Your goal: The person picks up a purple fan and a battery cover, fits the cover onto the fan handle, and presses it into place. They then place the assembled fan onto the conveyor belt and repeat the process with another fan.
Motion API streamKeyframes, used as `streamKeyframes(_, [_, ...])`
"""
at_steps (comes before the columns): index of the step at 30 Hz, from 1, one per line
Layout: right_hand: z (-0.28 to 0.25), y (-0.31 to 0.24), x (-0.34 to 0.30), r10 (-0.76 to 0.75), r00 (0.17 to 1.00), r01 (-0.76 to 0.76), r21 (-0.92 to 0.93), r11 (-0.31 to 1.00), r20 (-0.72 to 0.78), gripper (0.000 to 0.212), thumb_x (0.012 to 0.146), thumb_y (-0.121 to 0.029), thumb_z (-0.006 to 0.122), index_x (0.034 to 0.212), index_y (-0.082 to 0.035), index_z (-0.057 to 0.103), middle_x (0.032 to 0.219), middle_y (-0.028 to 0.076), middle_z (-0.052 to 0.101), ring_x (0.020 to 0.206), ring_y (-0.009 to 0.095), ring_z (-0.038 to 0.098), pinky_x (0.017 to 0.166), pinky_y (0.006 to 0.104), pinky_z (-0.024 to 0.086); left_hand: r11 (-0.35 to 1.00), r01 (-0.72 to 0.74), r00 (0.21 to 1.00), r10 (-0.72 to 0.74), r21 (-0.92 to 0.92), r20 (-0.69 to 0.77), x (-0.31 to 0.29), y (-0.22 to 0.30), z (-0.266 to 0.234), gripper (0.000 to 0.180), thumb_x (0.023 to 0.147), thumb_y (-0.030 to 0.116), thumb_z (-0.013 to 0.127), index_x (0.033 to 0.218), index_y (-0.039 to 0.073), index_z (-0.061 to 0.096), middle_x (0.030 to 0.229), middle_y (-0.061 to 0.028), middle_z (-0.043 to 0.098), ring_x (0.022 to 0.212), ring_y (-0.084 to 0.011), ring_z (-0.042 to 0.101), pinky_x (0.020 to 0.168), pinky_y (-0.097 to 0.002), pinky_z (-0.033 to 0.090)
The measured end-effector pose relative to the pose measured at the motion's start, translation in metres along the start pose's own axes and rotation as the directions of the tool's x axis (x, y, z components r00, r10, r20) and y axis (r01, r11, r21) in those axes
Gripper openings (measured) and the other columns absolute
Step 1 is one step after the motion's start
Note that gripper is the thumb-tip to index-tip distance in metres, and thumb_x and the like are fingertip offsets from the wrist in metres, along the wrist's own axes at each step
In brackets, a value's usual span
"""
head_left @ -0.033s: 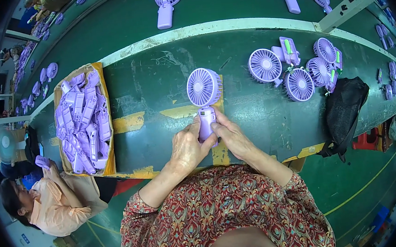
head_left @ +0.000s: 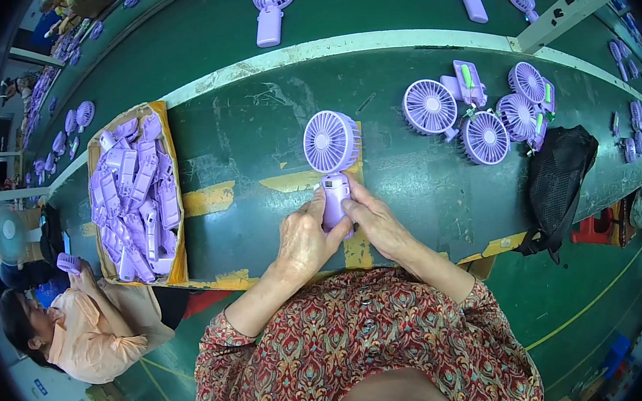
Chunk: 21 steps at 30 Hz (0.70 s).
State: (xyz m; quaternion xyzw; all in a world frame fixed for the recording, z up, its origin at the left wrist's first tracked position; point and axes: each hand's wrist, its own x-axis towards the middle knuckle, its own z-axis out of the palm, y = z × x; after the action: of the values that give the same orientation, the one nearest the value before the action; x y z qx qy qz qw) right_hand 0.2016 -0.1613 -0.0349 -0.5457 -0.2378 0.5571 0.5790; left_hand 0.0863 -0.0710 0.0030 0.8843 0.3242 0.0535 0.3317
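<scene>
A purple handheld fan [head_left: 330, 141] is held over the green workbench in front of me, its round grille pointing away from my body. My left hand [head_left: 305, 234] grips the left side of its handle [head_left: 334, 198]. On the opposite side, my right hand [head_left: 374, 219] closes on the same handle, thumb against the casing. Both thumbs press near the lower part of the handle, whose end is partly covered by my fingers. A small dark window shows at the handle's top, just under the fan head.
Left of my hands stands a cardboard box [head_left: 178, 247] full of purple casing parts [head_left: 132, 182]. Several fans with opened handles [head_left: 485, 137] lie at the right, near a black mesh bag [head_left: 561, 179]. Finished-looking fans [head_left: 268, 23] lie beyond a white rail [head_left: 368, 41]. Another person [head_left: 91, 327] sits at left.
</scene>
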Motion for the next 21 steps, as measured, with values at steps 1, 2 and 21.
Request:
streamKeyframes(1, [0.001, -0.002, 0.0, -0.016, 0.999, 0.012, -0.108, 0.994, -0.038, 0.054, 0.094, -0.024, 0.04, 0.141, -0.002, 0.024, 0.121, 0.013, 0.051, 0.106, 0.016, 0.05, 0.091, 0.0296, 0.041, 1.0, 0.0, 1.0, 0.0, 0.0, -0.002, 0.001, 0.001, 0.0, 0.062, 0.071, 0.018, 0.071, 0.119, -0.015, 0.047, 0.075, -0.024, 0.064, 0.066, -0.0296, 0.067, 0.059, -0.034, 0.053])
streamKeyframes(2, [0.001, -0.002, 0.0, -0.017, 0.999, 0.013, -0.109, 0.994, -0.036, 0.054, 0.094, -0.024, 0.04, 0.141, -0.002, 0.024, 0.121, 0.013, 0.051, 0.106, 0.016, 0.05, 0.091, 0.0296, 0.041, 0.999, -0.008, 1.0, 0.008, 0.035, 0.002, 0.001, 0.001, 0.0, 0.063, 0.071, 0.018, 0.071, 0.118, -0.015, 0.047, 0.076, -0.0245, 0.064, 0.067, -0.0309, 0.067, 0.059, -0.035, 0.053])
streamKeyframes(21, [-0.007, 0.0, 0.003, -0.129, 0.99, 0.139, 0.567, 0.812, -0.057, 0.04, 0.093, -0.016, 0.051, 0.128, -0.001, 0.04, 0.124, 0.014, 0.051, 0.116, 0.022, 0.049, 0.101, 0.0372, 0.038, 0.764, 0.171, 0.975, -0.04, -0.622, 0.219, 0.005, -0.021, 0.007, 0.039, 0.088, 0.031, 0.059, 0.101, -0.005, 0.048, 0.077, -0.0122, 0.062, 0.066, -0.0183, 0.062, 0.061, -0.0316, 0.05])
